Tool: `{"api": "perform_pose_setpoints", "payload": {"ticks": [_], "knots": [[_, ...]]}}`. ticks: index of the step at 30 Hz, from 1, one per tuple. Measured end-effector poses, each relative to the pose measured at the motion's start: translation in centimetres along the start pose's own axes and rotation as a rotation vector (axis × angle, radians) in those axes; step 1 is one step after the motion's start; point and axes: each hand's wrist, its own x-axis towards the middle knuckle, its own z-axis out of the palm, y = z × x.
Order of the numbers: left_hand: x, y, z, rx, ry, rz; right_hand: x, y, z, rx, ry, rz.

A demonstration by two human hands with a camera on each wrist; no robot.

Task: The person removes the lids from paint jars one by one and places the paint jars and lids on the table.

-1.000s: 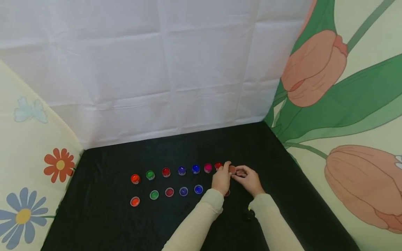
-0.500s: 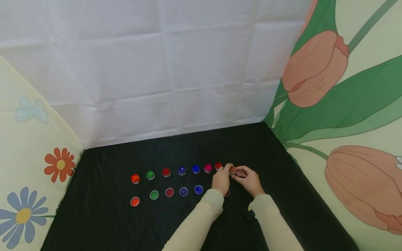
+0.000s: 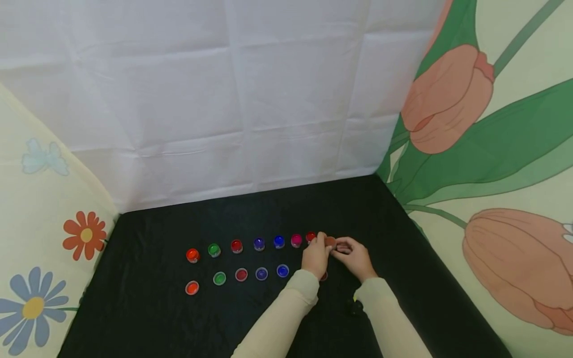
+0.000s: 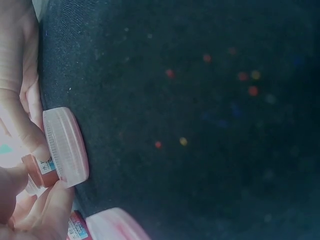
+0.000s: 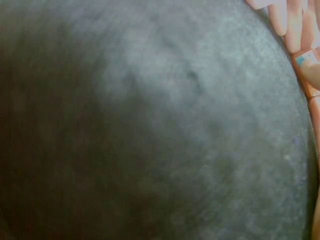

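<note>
Both hands meet at the right end of the back row of paint jars. My left hand (image 3: 315,257) and right hand (image 3: 355,257) hold a small brown paint jar (image 3: 330,242) between them, each pinching it with thumb and fingers. In the left wrist view the jar (image 4: 44,170) shows a white and blue label, and fingers come at it from both sides. A translucent pinkish lid (image 4: 66,146) lies close by on the black cloth. Whether the brown jar has its lid on I cannot tell. Only its label edge (image 5: 301,59) shows in the right wrist view.
Left of the hands runs a row of jars: red (image 3: 311,236), magenta (image 3: 296,240), blue (image 3: 279,241) and several more. A nearer row holds lids, among them blue (image 3: 282,270) and orange (image 3: 192,288); my left arm covers part of it. Black cloth (image 3: 147,308) covers the table.
My left fingers have shifted slightly on the brown jar, the forefinger a little to the left, so more of its top shows. My right hand, the other jars and the lids look unmoved.
</note>
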Motion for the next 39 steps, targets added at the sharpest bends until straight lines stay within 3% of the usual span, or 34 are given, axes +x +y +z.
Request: {"api": "perform_pose_setpoints", "payload": {"ticks": [12, 20, 26, 33, 39], "knots": [[-0.3, 0.1, -0.5, -0.055, -0.033, -0.003, -0.2, 0.1, 0.1, -0.018, 0.015, -0.017], [0.2, 0.8, -0.9, 0.105, -0.002, 0.179, -0.2, 0.1, 0.1, -0.004, 0.016, -0.016], [0.5, 0.7, -0.8, 0.153, 0.003, 0.240, -0.1, 0.0, 0.3, 0.006, 0.023, -0.026], [0.7, 0.5, -0.9, 0.328, 0.055, 0.389, -0.1, -0.2, 0.3, 0.012, 0.027, -0.036], [0.9, 0.8, -1.3, 0.392, 0.026, 0.411, -0.2, -0.2, 0.2, 0.001, 0.026, -0.029]]}}
